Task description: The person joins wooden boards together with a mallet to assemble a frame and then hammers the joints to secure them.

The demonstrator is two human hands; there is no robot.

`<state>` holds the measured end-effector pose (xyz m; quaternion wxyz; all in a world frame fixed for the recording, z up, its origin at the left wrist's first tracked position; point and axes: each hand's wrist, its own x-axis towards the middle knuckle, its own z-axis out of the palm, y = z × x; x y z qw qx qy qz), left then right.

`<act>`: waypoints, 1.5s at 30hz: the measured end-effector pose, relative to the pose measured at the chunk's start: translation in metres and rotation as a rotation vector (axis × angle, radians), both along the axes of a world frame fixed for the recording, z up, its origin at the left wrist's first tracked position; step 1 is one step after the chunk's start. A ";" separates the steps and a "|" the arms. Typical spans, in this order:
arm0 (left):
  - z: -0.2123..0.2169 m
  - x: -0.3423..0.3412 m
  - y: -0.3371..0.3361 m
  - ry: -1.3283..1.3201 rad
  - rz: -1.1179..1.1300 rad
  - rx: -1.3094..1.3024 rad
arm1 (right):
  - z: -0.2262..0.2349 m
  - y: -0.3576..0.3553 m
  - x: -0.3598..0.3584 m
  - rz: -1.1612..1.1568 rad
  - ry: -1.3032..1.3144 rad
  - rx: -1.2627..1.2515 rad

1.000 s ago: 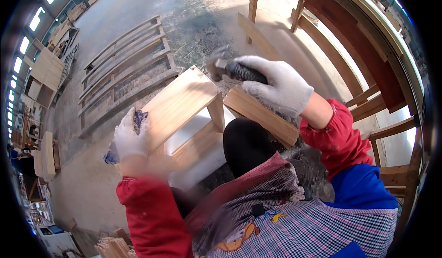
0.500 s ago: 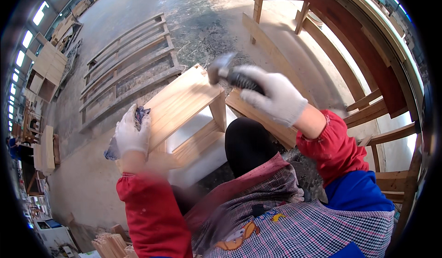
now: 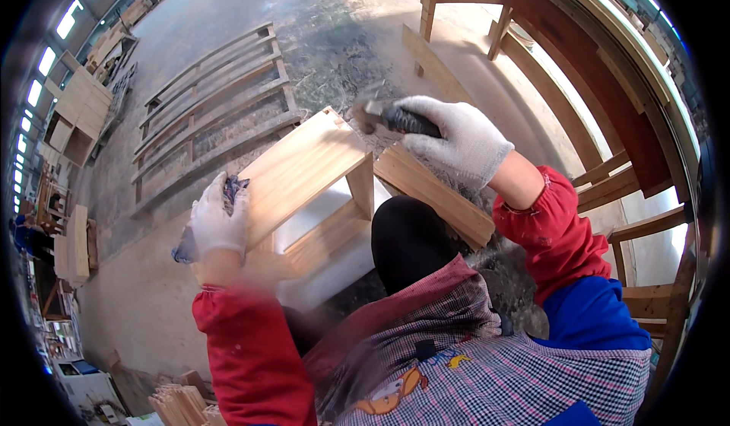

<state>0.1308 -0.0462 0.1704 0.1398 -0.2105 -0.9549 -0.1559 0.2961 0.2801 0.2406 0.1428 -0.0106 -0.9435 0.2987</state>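
A pale wooden box frame [image 3: 304, 156] with an open side stands tilted in front of my knee. My left hand [image 3: 219, 217], in a white glove, grips its left end. A crumpled blue-purple cloth [image 3: 236, 188] shows between that thumb and the fingers, bunched against the wood. My right hand [image 3: 460, 141], also gloved, is wrapped round the dark handle of a hammer [image 3: 411, 120]. The hammer's head, smeared by motion, hangs just right of the box's far top corner, apart from the wood.
A wooden plank piece [image 3: 433, 198] lies right of my knee. Beyond the box, a slatted pallet [image 3: 217, 99] rests on the concrete floor. A large wooden frame structure [image 3: 563, 99] stands to the right. Cut wood strips [image 3: 179, 405] are stacked at lower left. Another person [image 3: 30, 237] is far left.
My right hand and the hammer have shifted slightly right, away from the box's corner. My left hand and the box have stayed put.
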 end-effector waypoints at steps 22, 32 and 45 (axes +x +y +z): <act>-0.005 -0.001 -0.004 -0.016 0.019 0.026 | -0.017 -0.016 -0.023 -0.019 0.099 -0.164; -0.007 0.000 -0.003 0.009 -0.003 0.042 | -0.018 -0.001 -0.041 -0.037 -0.098 -0.075; -0.007 -0.001 -0.008 0.053 -0.022 0.026 | -0.020 -0.001 -0.063 -0.068 -0.019 -0.015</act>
